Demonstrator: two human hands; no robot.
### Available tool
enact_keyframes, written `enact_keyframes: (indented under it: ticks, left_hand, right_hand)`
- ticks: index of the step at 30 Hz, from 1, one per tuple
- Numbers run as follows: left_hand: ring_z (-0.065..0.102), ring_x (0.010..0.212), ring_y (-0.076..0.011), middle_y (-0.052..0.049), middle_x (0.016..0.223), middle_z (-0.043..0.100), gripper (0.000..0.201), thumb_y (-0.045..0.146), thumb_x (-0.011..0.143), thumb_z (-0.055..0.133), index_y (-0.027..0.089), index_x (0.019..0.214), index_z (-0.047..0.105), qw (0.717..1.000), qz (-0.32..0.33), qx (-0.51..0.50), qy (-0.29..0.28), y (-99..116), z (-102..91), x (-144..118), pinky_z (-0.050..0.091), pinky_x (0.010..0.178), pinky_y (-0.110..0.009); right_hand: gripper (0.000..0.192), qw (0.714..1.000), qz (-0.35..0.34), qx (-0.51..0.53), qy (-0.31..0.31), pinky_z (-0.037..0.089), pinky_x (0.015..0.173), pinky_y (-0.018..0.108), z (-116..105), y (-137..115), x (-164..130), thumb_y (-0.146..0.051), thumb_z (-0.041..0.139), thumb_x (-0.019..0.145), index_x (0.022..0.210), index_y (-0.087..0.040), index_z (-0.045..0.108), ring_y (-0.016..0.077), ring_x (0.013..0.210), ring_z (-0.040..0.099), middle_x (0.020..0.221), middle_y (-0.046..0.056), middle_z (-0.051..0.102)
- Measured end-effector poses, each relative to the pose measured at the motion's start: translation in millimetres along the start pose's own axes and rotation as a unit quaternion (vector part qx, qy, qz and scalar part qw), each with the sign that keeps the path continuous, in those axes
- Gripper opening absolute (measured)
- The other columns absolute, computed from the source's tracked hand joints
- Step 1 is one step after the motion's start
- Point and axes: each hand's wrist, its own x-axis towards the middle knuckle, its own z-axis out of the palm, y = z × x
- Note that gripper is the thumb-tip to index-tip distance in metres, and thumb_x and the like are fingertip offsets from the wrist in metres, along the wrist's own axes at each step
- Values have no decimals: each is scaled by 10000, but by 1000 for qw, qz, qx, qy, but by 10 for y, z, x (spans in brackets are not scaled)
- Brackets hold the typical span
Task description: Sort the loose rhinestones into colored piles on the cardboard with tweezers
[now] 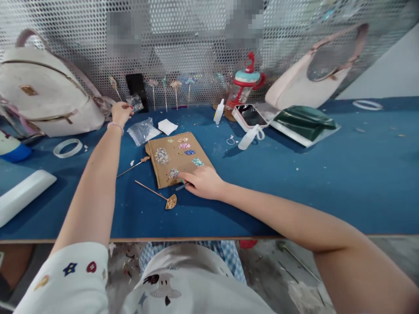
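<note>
At the back left, my left hand (121, 114) is closed, its fingertips pinching a small clear plastic bag (136, 103). My right hand (205, 181) rests at the near right corner of a piece of cardboard (166, 146). A thin greyish stick (182, 186) juts out from under its fingers, and the index fingertip is beside a pile of multicoloured beads (174, 173). Silver beads (161, 155), blue beads (190, 152) and turquoise beads (197, 162) lie in separate heaps on the board. In front of it is a hairpin with a gold fan-shaped end (171, 201); another hairpin (134, 167) touches its left side.
Several decorated hairpins (176, 85) stand along the mesh panel by a black phone (136, 89). Bags stand at both sides: a white backpack (49, 96) and a pale handbag (297, 83). Glue bottles (250, 137), a cup (244, 85) and a tape roll (67, 148) are on the table.
</note>
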Motion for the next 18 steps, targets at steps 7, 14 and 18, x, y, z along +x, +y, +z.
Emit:
enact_keyframes:
  ticks: [7,14,18]
  left_hand:
    - [661,747,-178,-20,704,588,138,17,751,593,142,808,602,998,-19,14,-66,186,602,223,555,734,-318]
    - [644,756,-188,-3,674,551,146,20,748,611,151,751,548,998,-49,23,-41,13,568,388,545,777,-373]
    - [637,734,-200,-8,641,538,131,55,763,625,145,729,535,997,-45,17,-58,-99,478,393,541,770,-401]
  right_hand:
    - [304,1000,-16,22,5,261,541,282,22,48,14,-211,506,862,1122,-177,658,152,586,597,733,46,744]
    - [264,999,-42,25,11,261,550,292,65,69,4,-192,517,865,1096,-159,641,150,587,603,725,41,737]
    - [260,999,-46,22,13,260,547,294,67,69,3,-198,516,867,1088,-151,645,152,578,592,709,45,730]
